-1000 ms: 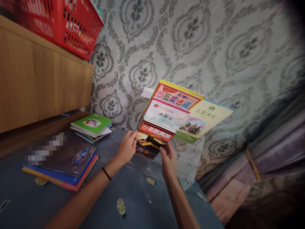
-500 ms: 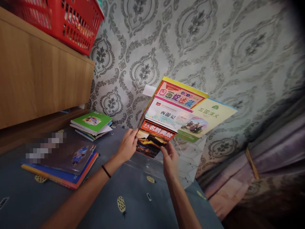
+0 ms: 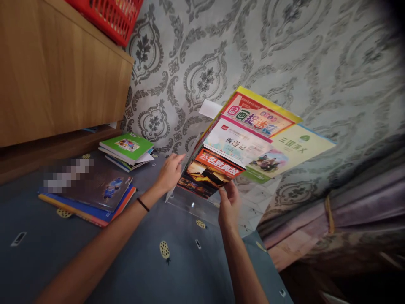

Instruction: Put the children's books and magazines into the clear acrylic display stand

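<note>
A small book with a red-and-black cover stands at the front of a clear holder. My right hand pinches its lower right corner. My left hand is beside the holder's left side, index finger stretched out and holding nothing; whether it touches the panel I cannot tell. Behind the small book lean a white book, a pale green and yellow book and a yellow-edged book with a red title panel.
Left of my hands, a green book tops a small stack. Nearer lies a stack under a dark book. A wooden cabinet with a red basket stands above. Patterned wallpaper rises behind; a tied curtain hangs right.
My left hand has let go of the small book's left edge and moved off it to the left. The small book sits lower in the holder. The view has shifted slightly.
</note>
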A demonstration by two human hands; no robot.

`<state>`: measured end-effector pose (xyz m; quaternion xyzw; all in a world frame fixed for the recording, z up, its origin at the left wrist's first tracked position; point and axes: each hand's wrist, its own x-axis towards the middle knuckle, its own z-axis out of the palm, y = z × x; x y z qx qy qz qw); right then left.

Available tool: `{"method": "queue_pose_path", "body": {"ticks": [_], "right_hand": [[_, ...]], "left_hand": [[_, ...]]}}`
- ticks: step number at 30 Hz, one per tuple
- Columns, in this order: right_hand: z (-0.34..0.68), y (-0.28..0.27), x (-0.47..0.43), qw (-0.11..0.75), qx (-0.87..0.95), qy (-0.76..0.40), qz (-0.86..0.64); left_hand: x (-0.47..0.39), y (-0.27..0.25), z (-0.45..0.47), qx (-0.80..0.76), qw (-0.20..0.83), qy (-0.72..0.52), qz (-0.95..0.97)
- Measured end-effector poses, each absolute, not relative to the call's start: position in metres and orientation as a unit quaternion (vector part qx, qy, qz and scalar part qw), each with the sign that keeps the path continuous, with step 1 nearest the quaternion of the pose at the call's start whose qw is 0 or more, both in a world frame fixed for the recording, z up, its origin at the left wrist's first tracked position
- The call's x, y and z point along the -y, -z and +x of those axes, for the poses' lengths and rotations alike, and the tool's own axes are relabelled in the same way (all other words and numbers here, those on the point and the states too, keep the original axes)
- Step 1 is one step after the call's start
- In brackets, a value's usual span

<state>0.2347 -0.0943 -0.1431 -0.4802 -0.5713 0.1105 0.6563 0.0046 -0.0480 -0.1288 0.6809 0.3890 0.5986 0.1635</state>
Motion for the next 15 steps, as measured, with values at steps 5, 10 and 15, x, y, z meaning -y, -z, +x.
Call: {"method": "queue_pose_path", "body": {"ticks": [5,10,15], "right_hand": [[0.230,0.145,0.108,0.659,0.540,-0.008,-0.523],[0.207,0.157,0.126,0.632,0.570,0.012,-0.525],[0.180,0.196,0.155,0.502,0.698,-0.052,-0.508]], "left_hand": [[0.048,0.125,-0.001,-0.394,0.165,-0.592,0.683],[0.046,0.125,-0.007,-0.395,0.166,-0.581,0.692],[0.045,0.127,-0.009,-0.397,0.164,-0.571,0.699]]}}
